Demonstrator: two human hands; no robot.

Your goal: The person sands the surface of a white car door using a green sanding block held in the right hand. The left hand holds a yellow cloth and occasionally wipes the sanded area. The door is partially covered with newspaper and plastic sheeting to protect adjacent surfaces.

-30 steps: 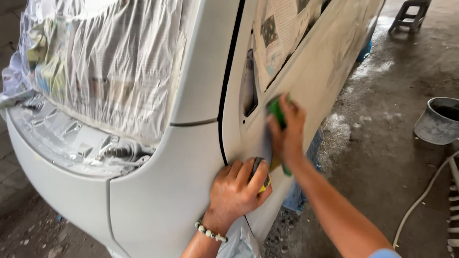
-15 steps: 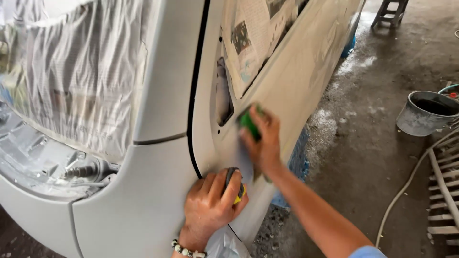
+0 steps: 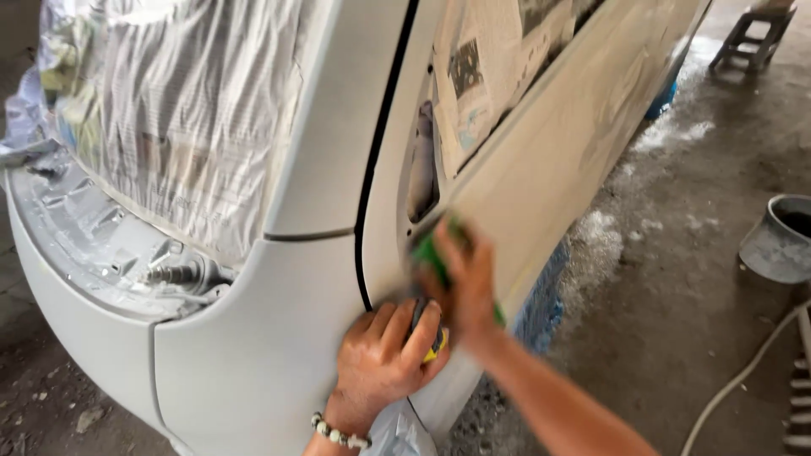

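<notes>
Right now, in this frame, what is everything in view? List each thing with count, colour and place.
vehicle body: one, primer grey-white, fills left and centre.
plastic sheet: one, clear, masks the glass at upper left.
newspaper masking: one patch, printed, over the side window.
lamp recess: one, bare grey, lower left of the body.
bucket: one, grey, on the floor at right.
hose: one, pale, across the floor at lower right.
stool: one, dark, top right.
green pad: one, green, pressed to the door panel.
bead bracelet: one, pale, on the left wrist.
left hand: braced on the panel, holding a small yellow item.
right hand: blurred, on the green pad.
</notes>
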